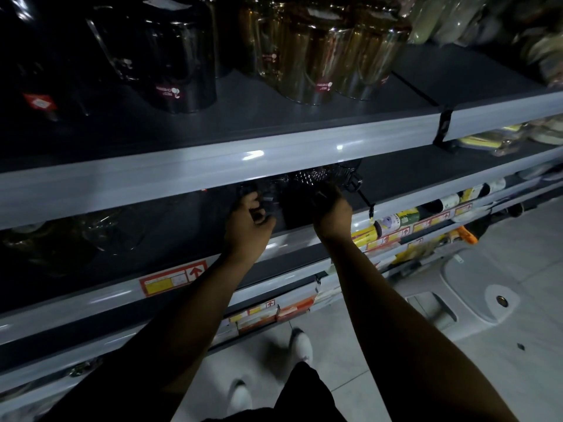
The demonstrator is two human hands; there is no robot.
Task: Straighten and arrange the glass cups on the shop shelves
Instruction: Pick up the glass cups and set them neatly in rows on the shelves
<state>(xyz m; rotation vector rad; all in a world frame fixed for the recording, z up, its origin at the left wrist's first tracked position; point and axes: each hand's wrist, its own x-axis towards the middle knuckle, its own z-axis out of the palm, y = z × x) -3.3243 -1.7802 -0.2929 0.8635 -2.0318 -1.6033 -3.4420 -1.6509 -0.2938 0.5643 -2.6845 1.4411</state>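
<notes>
A: Where are ur hands rn?

B: Both reaching into the 2nd shelf (396,175) down, under the front lip of the top shelf (213,166). My left hand (248,225) is at a dark glass cup (259,193) near the shelf's front; fingers curled in around it, thumb side up. Looks like I'm holding it, but it's v. dim in there and the cup's outline is hard to make out.

A: And the right?

B: My right hand (332,210) is just beside the left, a bit further right, closed on smth dark at the shelf edge. Can't tell what exactly; fingers are bent tight, knuckles toward me. Right behind it sits a textured glass cup (316,175) w/ a bumpy pattern, partly hidden by the top shelf's lip.

A: What else is on the shelves?

B: Top shelf: black glossy cups (176,56) on the left, stood upside down w/ stickers near the bottom edge; gold-tinted cups (329,56) just right of them, same way up. Left part of the 2nd shelf has clear glassware (106,229), faint in the dark. Price label (173,278) on the rail below my left forearm.

A: Floor?

B: Pale tiles, my white shoes (301,345) below, between my arms.
</notes>
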